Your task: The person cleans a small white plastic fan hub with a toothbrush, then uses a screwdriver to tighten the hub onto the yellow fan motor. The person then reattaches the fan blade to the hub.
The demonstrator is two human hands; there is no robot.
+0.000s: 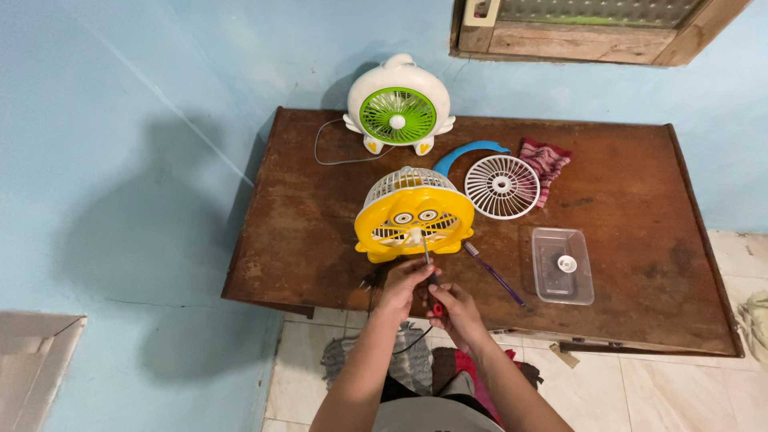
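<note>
Yellow fan [414, 218]: lying near the front edge of the table, just ahead of both hands; yellow body turned toward the camera, white cage still fitted on its far side; seemingly partly taken apart, the centre under work.
Screwdriver [430, 276]: red handle low, thin shaft rising to the middle of the yellow body; tip apparently at a fastener there, too small to tell whether seated.
Right hand [454, 310]: closed around the red handle; fingers wrapped tight.
Left hand [406, 282]: curled about the shaft just above the handle, steadying; touching the right hand.
Done so far, by judgement: one white round grille [502, 186] already off and lying flat behind and right of the yellow fan; a blue curved piece [468, 151] loose beside it; a small white round part [567, 263] set aside in the clear plastic tray [580, 290].
Left, by judgement: the yellow body still joined to its cage; the central fastening still being worked; loose parts not refitted.
Purple toothbrush [494, 273]: on the table between the yellow fan and the tray, apart from both hands.
Green-and-white fan [398, 109]: upright at the back edge against the blue wall, whole, cord trailing left.
Red cloth [546, 160]: crumpled behind the grille.
Table [304, 232]: dark worn wood; tiled floor below.
</note>
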